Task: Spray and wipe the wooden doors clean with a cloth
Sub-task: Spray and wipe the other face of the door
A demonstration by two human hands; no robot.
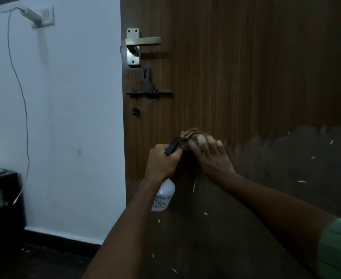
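Your left hand [162, 161] grips the neck of the spray bottle [164, 195], which hangs below your fist, black nozzle [172, 146] aimed toward one o'clock. Just at its three o'clock, your right hand [209, 156] presses a bunched brown cloth [189, 136] against the wooden door [246, 67], fingers curled over it, at six o'clock from the bolt [149, 93]

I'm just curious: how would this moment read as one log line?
left hand: grips spray bottle | right hand: presses cloth on wooden door | stage: wiping
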